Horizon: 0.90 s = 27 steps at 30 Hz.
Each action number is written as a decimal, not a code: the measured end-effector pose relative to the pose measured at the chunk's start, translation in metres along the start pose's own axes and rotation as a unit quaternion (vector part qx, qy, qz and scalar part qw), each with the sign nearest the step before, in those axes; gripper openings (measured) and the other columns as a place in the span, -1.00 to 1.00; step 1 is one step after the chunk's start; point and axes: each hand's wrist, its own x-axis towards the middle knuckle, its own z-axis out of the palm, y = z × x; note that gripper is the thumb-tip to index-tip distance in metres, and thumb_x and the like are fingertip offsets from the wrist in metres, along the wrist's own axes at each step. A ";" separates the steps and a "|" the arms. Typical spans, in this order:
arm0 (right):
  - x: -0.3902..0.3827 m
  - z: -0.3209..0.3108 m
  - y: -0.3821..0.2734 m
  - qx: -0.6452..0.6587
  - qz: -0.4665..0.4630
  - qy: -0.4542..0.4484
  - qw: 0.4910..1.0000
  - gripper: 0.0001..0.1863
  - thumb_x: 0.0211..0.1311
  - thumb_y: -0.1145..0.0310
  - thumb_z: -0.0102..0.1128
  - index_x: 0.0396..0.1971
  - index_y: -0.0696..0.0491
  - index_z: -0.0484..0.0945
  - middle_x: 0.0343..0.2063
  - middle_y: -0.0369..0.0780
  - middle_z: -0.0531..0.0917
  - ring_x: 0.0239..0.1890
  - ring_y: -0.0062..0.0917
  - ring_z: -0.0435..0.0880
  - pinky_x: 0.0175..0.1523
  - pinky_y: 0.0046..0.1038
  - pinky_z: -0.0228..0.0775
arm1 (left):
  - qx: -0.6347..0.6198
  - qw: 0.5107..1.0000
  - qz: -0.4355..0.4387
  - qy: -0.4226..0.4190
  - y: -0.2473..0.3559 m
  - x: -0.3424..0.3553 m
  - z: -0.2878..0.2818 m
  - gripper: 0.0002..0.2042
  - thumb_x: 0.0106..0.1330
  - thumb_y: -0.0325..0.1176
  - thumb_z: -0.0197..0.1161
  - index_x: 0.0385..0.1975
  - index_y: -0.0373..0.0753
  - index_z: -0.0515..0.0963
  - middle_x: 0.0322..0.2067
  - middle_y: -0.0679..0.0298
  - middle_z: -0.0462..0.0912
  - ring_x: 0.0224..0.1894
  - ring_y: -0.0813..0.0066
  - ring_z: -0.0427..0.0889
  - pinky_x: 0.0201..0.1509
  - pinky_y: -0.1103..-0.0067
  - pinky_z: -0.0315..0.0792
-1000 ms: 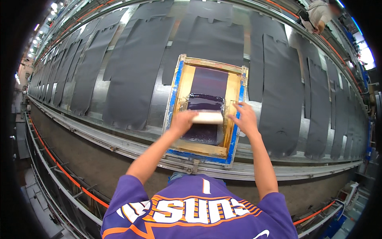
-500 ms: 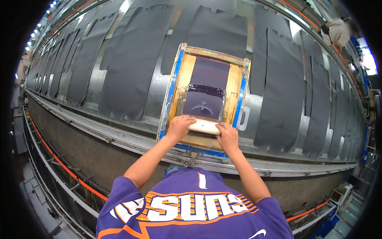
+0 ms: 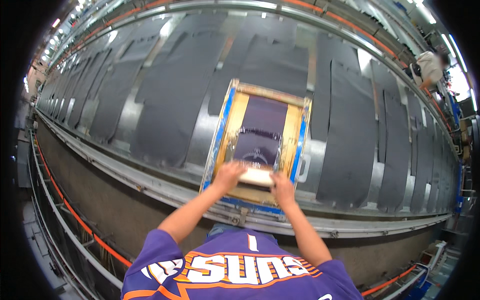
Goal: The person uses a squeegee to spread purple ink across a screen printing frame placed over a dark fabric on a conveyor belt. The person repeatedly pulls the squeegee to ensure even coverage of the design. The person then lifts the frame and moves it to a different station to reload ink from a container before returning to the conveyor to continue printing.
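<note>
Both my hands grip one pale, rounded squeegee [image 3: 257,177] lying crosswise in the near part of a screen-printing frame. My left hand [image 3: 229,176] is closed on its left end, my right hand [image 3: 283,190] on its right end. The screen frame [image 3: 220,134] has blue side edges and yellowish inner margins around a dark purple mesh window [image 3: 264,111]. A band of wet dark ink [image 3: 260,132] crosses the mesh, and a light arched design [image 3: 256,154] shows between it and the squeegee. The squeegee's lower edge is hidden.
Dark grey fabric panels [image 3: 165,105] lie in rows on a long metallic table [image 3: 205,135]. A metal rail [image 3: 165,192] runs along its near edge, by my body. A white handle-shaped loop [image 3: 303,169] is right of the frame. Another person [image 3: 429,70] stands at the far right.
The whole view has shifted, so the table, frame and hands sit lower in the picture. My hands still hold the squeegee near the frame's near end, now slightly blurred.
</note>
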 end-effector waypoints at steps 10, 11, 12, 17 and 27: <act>0.069 -0.022 0.117 0.118 0.172 0.237 0.949 -0.70 0.25 0.26 0.35 -0.05 0.03 0.68 -0.38 -0.19 0.65 -0.37 -0.50 0.56 -0.27 -0.36 0.41 | -0.094 0.993 -0.073 -0.012 -0.053 0.124 -0.038 -0.64 0.04 -0.43 0.38 -0.08 -0.07 0.71 -0.18 0.14 0.74 -0.11 0.11 0.71 0.00 0.33 0.57; 0.074 -0.017 0.127 0.140 0.197 0.200 0.949 -0.72 0.27 0.28 0.32 -0.05 0.02 0.68 -0.43 -0.19 0.65 -0.42 -0.53 0.55 -0.31 -0.37 0.41 | -0.100 0.993 -0.065 0.006 -0.051 0.130 -0.036 -0.62 0.02 -0.49 0.36 -0.09 -0.05 0.72 -0.13 0.19 0.74 -0.05 0.15 0.70 0.04 0.35 0.56; 0.078 -0.011 0.133 0.161 0.204 0.223 0.940 -0.74 0.29 0.28 0.30 -0.06 0.02 0.68 -0.47 -0.20 0.62 -0.44 -0.53 0.55 -0.32 -0.37 0.40 | -0.089 0.994 -0.052 0.022 -0.047 0.128 -0.033 -0.61 0.02 -0.51 0.35 -0.08 -0.05 0.72 -0.11 0.21 0.74 -0.03 0.17 0.69 0.07 0.36 0.56; 0.092 -0.003 0.126 0.158 0.231 0.301 0.912 -0.78 0.30 0.23 0.27 -0.19 0.05 0.70 -0.53 -0.18 0.61 -0.44 -0.43 0.55 -0.26 -0.32 0.40 | -0.078 0.993 0.014 0.086 -0.024 0.047 -0.011 -0.52 -0.05 -0.63 0.34 -0.03 -0.13 0.69 0.07 0.29 0.68 0.18 0.28 0.59 0.28 0.42 0.47; 0.129 0.031 0.014 0.264 0.157 0.327 0.893 -0.80 0.38 0.34 0.21 -0.17 0.16 0.67 -0.30 -0.13 0.74 -0.24 -0.48 0.69 -0.07 -0.41 0.50 | -0.096 0.993 0.015 0.060 -0.055 -0.107 -0.083 -0.47 -0.06 -0.64 0.28 0.03 -0.17 0.64 0.10 0.27 0.66 0.24 0.23 0.53 0.34 0.34 0.41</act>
